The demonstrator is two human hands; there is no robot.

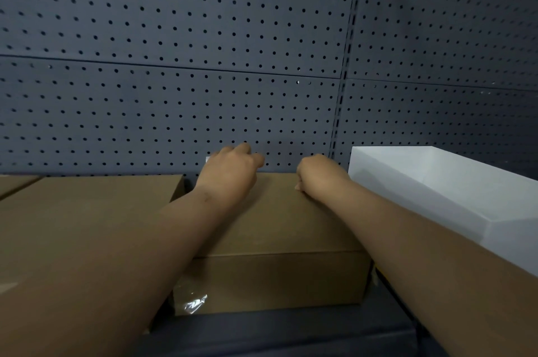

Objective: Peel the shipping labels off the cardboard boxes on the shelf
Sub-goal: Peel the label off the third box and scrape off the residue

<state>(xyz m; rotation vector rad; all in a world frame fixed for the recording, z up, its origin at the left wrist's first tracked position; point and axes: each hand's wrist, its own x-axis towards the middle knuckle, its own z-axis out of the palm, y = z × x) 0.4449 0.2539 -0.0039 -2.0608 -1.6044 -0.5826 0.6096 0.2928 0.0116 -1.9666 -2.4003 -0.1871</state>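
A brown cardboard box (279, 219) stands in the middle of the shelf, and both my forearms reach across its top. My left hand (230, 174) is curled over the box's far edge, its fingertips hidden behind it. A small white corner (207, 159), possibly a label, pokes out just left of that hand. My right hand (317, 174) is closed at the far right corner of the box top, thumb pressed on the cardboard. No label shows on the top or front face.
A second brown box (87, 211) stands close on the left. At the right is an open white box (436, 190). Crumpled clear tape (193, 302) clings to the middle box's front. A dark pegboard wall (203, 65) stands behind; the shelf's dark front edge (291, 333) is below.
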